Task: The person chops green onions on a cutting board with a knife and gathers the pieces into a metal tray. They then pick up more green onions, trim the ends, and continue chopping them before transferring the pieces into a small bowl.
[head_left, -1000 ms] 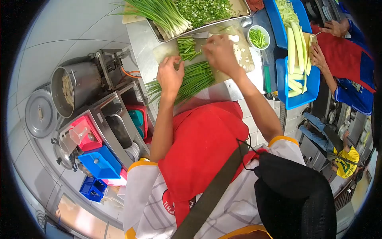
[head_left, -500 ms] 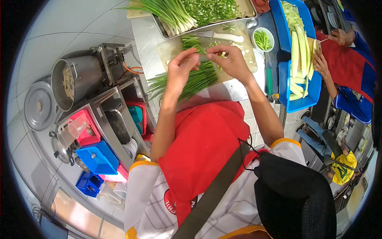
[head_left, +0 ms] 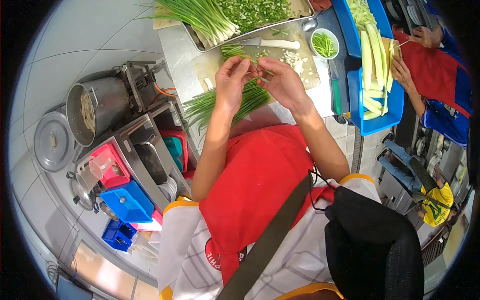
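Both hands meet over the cutting board [head_left: 202,66], fingertips close together. My left hand [head_left: 231,84] is closed in a pinch on a thin green stalk [head_left: 250,59]. My right hand [head_left: 284,84] pinches at the same stalk from the other side. Beneath them lies a bunch of long thin green stalks [head_left: 210,106], partly hidden by my left hand and wrist. Beyond the fingers rests a white-handled knife [head_left: 277,43], its blade toward the left. Chopped white bits [head_left: 294,61] are scattered on the board near my right hand.
A metal tray [head_left: 245,36] holds spring onions [head_left: 205,22] and chopped greens. Right of the board stand a white bowl [head_left: 324,44] of cut green pieces, a green-handled knife [head_left: 336,95] and blue bins [head_left: 367,131]. A co-worker's hands [head_left: 401,72] work there. A large pot [head_left: 107,100] stands left.
My hands have come closer together, and my right hand has turned so its palm side shows more. The whole view has shifted slightly.
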### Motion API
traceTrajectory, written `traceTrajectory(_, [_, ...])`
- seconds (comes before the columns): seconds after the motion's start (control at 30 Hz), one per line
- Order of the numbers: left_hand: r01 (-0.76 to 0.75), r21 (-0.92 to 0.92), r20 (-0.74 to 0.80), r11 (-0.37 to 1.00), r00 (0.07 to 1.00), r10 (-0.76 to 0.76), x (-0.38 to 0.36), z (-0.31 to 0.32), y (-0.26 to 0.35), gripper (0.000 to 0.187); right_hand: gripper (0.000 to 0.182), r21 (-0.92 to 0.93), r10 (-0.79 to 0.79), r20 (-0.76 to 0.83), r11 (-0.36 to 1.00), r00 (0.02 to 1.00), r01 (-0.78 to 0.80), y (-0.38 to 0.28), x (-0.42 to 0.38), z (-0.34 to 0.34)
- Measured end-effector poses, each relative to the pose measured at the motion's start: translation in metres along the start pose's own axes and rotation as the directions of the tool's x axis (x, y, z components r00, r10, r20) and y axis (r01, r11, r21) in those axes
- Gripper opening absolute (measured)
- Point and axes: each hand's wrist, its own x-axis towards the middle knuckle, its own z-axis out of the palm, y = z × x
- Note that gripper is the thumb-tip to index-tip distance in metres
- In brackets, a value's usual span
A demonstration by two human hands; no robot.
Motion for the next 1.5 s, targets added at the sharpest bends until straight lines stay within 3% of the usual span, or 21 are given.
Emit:
traceTrajectory(0.2, [0.027, 0.025, 0.006, 0.999, 1.0, -0.027, 0.0, 0.001, 0.001, 0.016, 0.013, 0.108, 0.1, 0.068, 0.988, 0.993, -0.107, -0.005, -0.002, 0.0])
traceTrajectory(0.3, [0.032, -0.052, -0.044, 0.998, 0.998, -0.034, 0.005, -0.005, 0.001, 0.015, 0.014, 0.209, 0.075, 0.088, 0.974, 0.993, -0.092, -0.01, -0.002, -0.002])
traceTrajectory(0.4, [-0.007, -0.013, -0.066, 1.0, 0.998, 0.006, 0.003, -0.01, 0.01, 0.013, 0.016, 0.317, 0.012, 0.091, 0.948, 0.996, -0.04, -0.02, 0.0, -0.015])
traceTrajectory(0.63, [0.034, -0.01, -0.044, 0.999, 0.998, -0.035, 0.006, -0.008, 0.014, 0.012, 0.014, 0.348, -0.002, -0.046, 0.937, 0.999, 0.018, -0.039, 0.017, -0.038])
traceTrajectory(0.7, [0.051, -0.004, -0.019, 0.999, 0.999, -0.051, 0.008, -0.009, 0.011, 0.013, 0.015, -0.125, -0.196, -0.199, 0.977, 0.96, 0.174, -0.04, 0.034, -0.054])
traceTrajectory(0.73, [0.067, 0.003, 0.004, 0.998, 0.998, -0.067, 0.008, -0.008, 0.011, 0.014, 0.015, -0.123, -0.197, -0.199, 0.977, 0.96, 0.175, -0.043, 0.041, -0.056])
traceTrajectory(0.77, [0.067, 0.005, 0.005, 0.998, 0.998, -0.067, 0.008, -0.007, 0.011, 0.014, 0.015, -0.656, -0.507, -0.138, 0.69, 0.851, 0.305, -0.046, 0.048, -0.057])
traceTrajectory(0.8, [0.061, 0.018, 0.022, 0.998, 0.998, -0.061, 0.006, -0.003, 0.013, 0.016, 0.016, -0.952, -0.703, 0.09, 0.148, 0.706, 0.269, -0.049, 0.053, -0.059])
traceTrajectory(0.83, [0.055, 0.03, 0.041, 0.998, 0.998, -0.057, 0.005, 0.001, 0.014, 0.018, 0.016, -0.952, -0.705, 0.088, 0.149, 0.703, 0.269, -0.051, 0.057, -0.061])
traceTrajectory(0.93, [0.04, 0.063, 0.079, 0.997, 0.996, -0.045, 0.004, 0.006, 0.016, 0.019, 0.023, -0.851, -0.774, 0.51, -0.391, 0.375, 0.351, -0.057, 0.065, -0.057])
traceTrajectory(0.97, [0.038, 0.062, 0.079, 0.997, 0.996, -0.043, 0.005, 0.007, 0.015, 0.019, 0.023, -0.85, -0.773, 0.512, -0.392, 0.374, 0.352, -0.056, 0.059, -0.056])
traceTrajectory(1.0, [0.022, 0.098, 0.07, 0.995, 0.997, -0.029, 0.006, 0.007, 0.013, 0.019, 0.023, -0.896, -0.712, 0.299, 0.02, 0.636, 0.443, -0.055, 0.037, -0.041])
traceTrajectory(1.03, [0.01, 0.135, 0.063, 0.991, 0.998, -0.018, 0.007, 0.007, 0.011, 0.02, 0.023, -0.817, -0.506, 0.129, 0.433, 0.853, 0.381, -0.053, 0.017, -0.027])
traceTrajectory(1.07, [0.014, 0.134, 0.067, 0.991, 0.997, -0.023, 0.008, 0.007, 0.008, 0.02, 0.023, -0.819, -0.509, 0.124, 0.433, 0.852, 0.378, -0.049, 0.0, -0.015])
traceTrajectory(1.13, [0.014, 0.174, 0.066, 0.985, 0.997, -0.026, 0.011, 0.008, 0.002, 0.021, 0.022, -0.889, -0.5, 0.239, 0.232, 0.833, 0.395, -0.042, -0.026, 0.0])
traceTrajectory(1.27, [0.046, 0.254, 0.101, 0.966, 0.992, -0.074, 0.007, 0.019, -0.004, 0.026, 0.02, -0.897, -0.54, 0.168, 0.264, 0.825, 0.355, -0.035, -0.036, -0.014])
traceTrajectory(1.33, [-0.019, 0.314, 0.108, 0.949, 0.994, -0.016, 0.003, 0.026, 0.003, 0.03, 0.016, -0.91, -0.699, 0.101, 0.222, 0.708, 0.349, -0.036, -0.034, -0.034])
traceTrajectory(1.37, [-0.02, 0.314, 0.109, 0.949, 0.994, -0.015, 0.005, 0.021, 0.005, 0.03, 0.013, -0.95, -0.787, 0.1, 0.106, 0.609, 0.293, -0.042, -0.032, -0.047])
traceTrajectory(1.43, [-0.11, 0.564, -0.027, 0.819, 0.988, 0.151, 0.009, -0.006, 0.014, 0.025, 0.012, -0.983, -0.873, 0.12, -0.039, 0.472, 0.177, -0.059, -0.026, -0.079])
traceTrajectory(1.47, [-0.112, 0.566, -0.028, 0.817, 0.988, 0.154, 0.011, -0.019, 0.018, 0.025, 0.014, -0.993, -0.882, 0.112, -0.088, 0.458, 0.072, -0.068, -0.023, -0.097])
traceTrajectory(1.5, [-0.105, 0.74, -0.057, 0.665, 0.974, 0.217, 0.012, -0.033, 0.022, 0.025, 0.016, -0.989, -0.883, 0.144, -0.137, 0.447, 0.049, -0.074, -0.015, -0.115])
